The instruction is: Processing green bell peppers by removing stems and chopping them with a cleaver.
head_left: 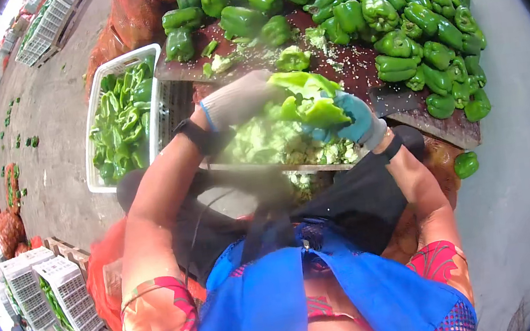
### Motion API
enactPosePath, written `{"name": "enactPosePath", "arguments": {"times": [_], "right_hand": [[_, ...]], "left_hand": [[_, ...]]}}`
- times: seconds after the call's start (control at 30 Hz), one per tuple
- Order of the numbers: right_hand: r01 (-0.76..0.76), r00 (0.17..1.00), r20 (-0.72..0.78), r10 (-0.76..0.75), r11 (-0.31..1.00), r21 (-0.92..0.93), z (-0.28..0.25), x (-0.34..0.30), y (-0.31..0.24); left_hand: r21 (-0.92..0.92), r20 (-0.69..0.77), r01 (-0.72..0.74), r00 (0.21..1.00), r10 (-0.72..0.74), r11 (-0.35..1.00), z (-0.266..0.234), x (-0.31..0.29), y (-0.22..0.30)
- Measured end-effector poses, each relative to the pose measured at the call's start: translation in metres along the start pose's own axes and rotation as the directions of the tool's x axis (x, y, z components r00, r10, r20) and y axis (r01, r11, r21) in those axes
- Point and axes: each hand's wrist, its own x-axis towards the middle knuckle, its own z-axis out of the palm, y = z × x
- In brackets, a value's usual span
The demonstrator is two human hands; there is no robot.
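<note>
Between my hands is a green bell pepper [313,100], torn open so its pale inside shows. My right hand [355,119], in a teal glove with a grey cuff, grips it from the right with bent fingers. From the left, my left hand [243,98] in a whitish glove closes on the pepper's upper left edge; its fingertips are blurred and partly hidden. Below both hands, pale green pepper cores and scraps [268,140] fill a container in front of my knees. A light green pepper piece [293,59] lies on the dark red board [358,64], just beyond the held one.
Whole green bell peppers [392,14] are heaped on the board's far and right side. A white crate [159,122] of opened peppers stands at the left. One pepper [466,165] sits low at the right. Stacked white crates [72,295] and orange mesh sacks [128,23] stand around.
</note>
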Motion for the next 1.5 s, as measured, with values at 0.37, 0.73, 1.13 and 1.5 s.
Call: {"name": "enactPosePath", "arguments": {"times": [0.37,0.73,1.13,1.5], "right_hand": [[0.783,0.620,-0.118,-0.775,0.622,0.030,-0.011,0.025,-0.022],[0.299,-0.182,0.190,-0.965,-0.238,-0.924,0.058,0.003,-0.068],[0.894,0.407,-0.180,-0.896,0.431,-0.124,-0.010,-0.012,-0.088],[0.740,0.666,-0.106,-0.739,0.635,0.221,-0.021,-0.007,-0.051]], "left_hand": [[0.526,-0.635,0.082,0.701,0.326,0.847,0.040,0.037,-0.033],[0.080,-0.967,-0.684,0.124,0.224,0.725,0.040,0.067,0.005],[0.271,-0.904,0.199,0.390,0.178,0.942,0.036,0.089,-0.059],[-0.764,-0.595,-0.554,0.804,-0.028,0.330,0.054,0.035,-0.017]]}}
